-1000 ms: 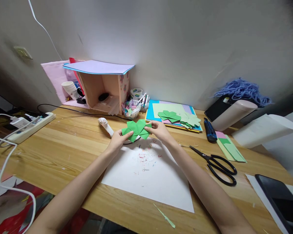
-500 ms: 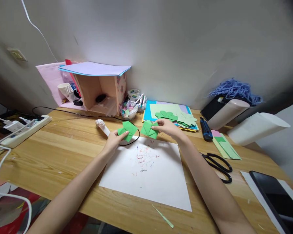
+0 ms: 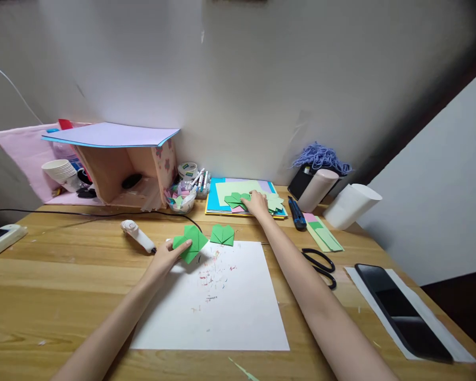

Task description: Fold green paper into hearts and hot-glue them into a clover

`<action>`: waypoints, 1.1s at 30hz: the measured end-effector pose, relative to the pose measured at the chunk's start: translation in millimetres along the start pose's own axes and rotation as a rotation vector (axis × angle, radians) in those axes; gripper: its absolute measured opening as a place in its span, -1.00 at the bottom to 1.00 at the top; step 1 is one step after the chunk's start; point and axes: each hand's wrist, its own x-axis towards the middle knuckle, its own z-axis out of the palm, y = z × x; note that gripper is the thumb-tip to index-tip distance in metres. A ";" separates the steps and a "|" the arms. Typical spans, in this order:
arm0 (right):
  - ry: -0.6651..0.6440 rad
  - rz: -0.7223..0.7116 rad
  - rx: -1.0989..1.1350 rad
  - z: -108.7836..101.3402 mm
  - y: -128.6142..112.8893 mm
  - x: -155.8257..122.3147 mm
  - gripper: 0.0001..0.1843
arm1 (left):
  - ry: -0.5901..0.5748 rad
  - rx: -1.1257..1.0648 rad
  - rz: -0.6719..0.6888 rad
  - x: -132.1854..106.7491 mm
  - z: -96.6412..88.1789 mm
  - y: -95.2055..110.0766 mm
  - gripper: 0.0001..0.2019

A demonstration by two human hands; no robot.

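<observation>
- Shifted since half a second ago: right hand [image 3: 257, 203], from above the far edge of the white sheet [image 3: 238, 317] to the paper stack [image 3: 213, 202] beyond it; loose green piece [image 3: 222, 236], from that hand's pinch to lying at the sheet's far edge.
- Underneath the sheet, wooden table [image 3: 31, 296]; beyond its far-left corner, open box [image 3: 143, 166].
- Right of the sheet, phone [image 3: 404, 312]; nearer to it, scissors [image 3: 321, 259].
- Right fingers curled close together at the stacked green shape [image 3: 235, 200]; cannot tell whether pinching or only touching.
- Left hand [image 3: 167, 258] by the sheet's far-left corner, thumb on top, pinching the held green piece [image 3: 192, 244].
- Beyond the sheet, tape roll [image 3: 188, 170], label print too small to read.
</observation>
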 end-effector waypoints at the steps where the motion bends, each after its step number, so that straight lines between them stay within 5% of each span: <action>1: -0.023 -0.003 -0.011 1.8 -1.0 6.6 -0.45 | 0.008 0.002 -0.007 -1.5 0.2 1.5 -0.56; 7: -0.151 -0.033 0.005 0.5 -10.7 31.5 -0.40 | 0.010 0.031 0.024 -5.5 -1.1 5.2 -0.60; 11: -0.247 -0.118 0.124 -17.3 -12.2 31.1 -0.63 | -0.009 -0.033 0.023 -10.3 1.9 9.5 -0.61; 17: -0.339 -0.217 0.405 -47.8 -8.7 -7.6 -0.75 | -0.033 -0.135 0.032 -16.3 6.0 12.8 -0.69; 19: -0.408 -0.161 0.805 -49.6 -11.1 -31.9 -0.66 | -0.018 -0.204 0.016 -16.1 6.9 11.0 -0.70; 24: -0.646 -0.042 1.238 -32.0 -30.7 -92.7 -0.57 | 0.006 -0.376 0.010 -15.7 8.9 7.7 -0.74; 33: -0.779 -0.140 1.246 2.0 -41.2 -126.1 -0.61 | 0.131 -0.377 0.106 -16.1 7.9 6.7 -0.67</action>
